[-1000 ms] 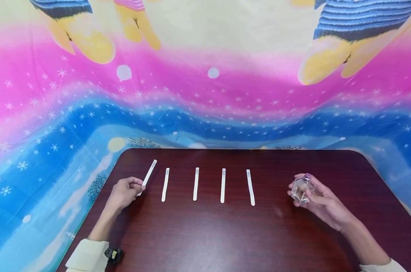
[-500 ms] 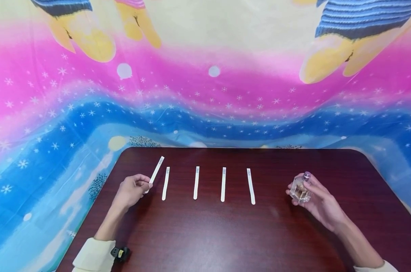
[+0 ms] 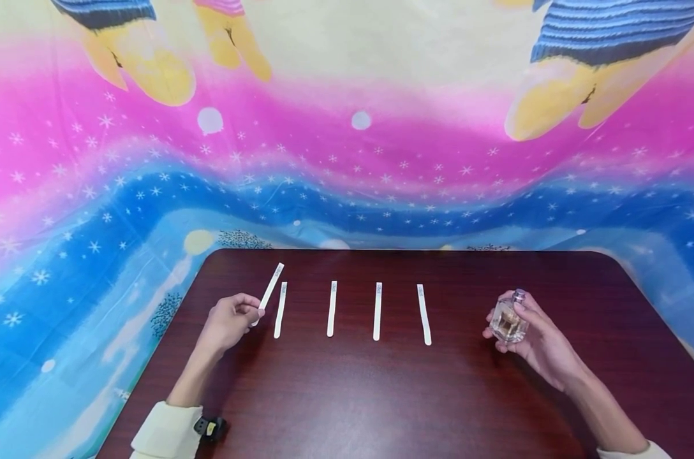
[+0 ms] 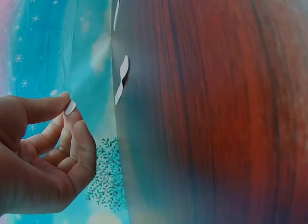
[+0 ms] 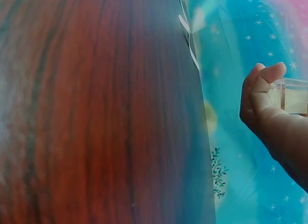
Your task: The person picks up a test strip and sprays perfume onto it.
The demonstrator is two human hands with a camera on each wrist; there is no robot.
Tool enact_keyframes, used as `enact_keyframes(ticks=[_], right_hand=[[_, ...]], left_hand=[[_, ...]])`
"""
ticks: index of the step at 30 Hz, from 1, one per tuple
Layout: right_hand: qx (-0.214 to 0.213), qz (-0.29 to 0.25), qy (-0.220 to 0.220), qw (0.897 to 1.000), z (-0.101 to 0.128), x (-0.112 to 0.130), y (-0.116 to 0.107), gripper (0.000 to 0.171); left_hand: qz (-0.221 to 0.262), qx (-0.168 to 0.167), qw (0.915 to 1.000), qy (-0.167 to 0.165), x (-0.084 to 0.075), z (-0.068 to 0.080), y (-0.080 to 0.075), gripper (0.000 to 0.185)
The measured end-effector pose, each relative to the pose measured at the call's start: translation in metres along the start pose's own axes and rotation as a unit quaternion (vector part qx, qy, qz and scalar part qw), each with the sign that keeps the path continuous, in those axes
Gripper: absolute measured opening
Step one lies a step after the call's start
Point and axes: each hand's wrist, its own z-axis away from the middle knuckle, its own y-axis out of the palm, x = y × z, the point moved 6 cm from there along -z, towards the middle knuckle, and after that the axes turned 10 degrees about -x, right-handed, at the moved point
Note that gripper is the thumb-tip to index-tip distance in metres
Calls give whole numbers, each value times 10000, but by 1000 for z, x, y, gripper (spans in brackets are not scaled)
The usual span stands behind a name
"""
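Note:
Between thumb and finger, my left hand [image 3: 228, 322] pinches the lower end of a white paper test strip [image 3: 271, 285]. That strip slants up and to the right, above the left part of the table; its rounded tip [image 4: 71, 107] shows at the fingertips in the left wrist view. My right hand [image 3: 545, 344] holds a clear glass perfume bottle [image 3: 508, 322] with amber liquid and a purplish-silver neck, its fingers wrapped behind the glass. In the right wrist view only part of the bottle [image 5: 294, 98] is visible.
Several more white strips lie spaced in a row on the dark red-brown table [image 3: 347, 389]: one strip [image 3: 280, 310] near my left hand, then a strip [image 3: 332, 309], a strip [image 3: 377, 311] and a strip [image 3: 424, 315]. A printed cloth [image 3: 347, 159] hangs behind the table.
My left hand has moved right and slightly away from me with the pinched strip, closer to the leftmost lying strip. My right hand has turned the bottle slightly. The lying strips have not moved.

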Motion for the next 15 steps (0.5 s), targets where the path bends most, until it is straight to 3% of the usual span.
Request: enact_keyframes(ticks=[8, 15], right_hand=[[-438, 625, -414, 9962, -2, 2, 3, 38], [-534, 872, -563, 9932, -4, 0, 6, 35]], left_hand=[[203, 3, 9998, 64, -7, 2, 9, 13], [573, 124, 9983, -51, -13, 7, 21, 13]])
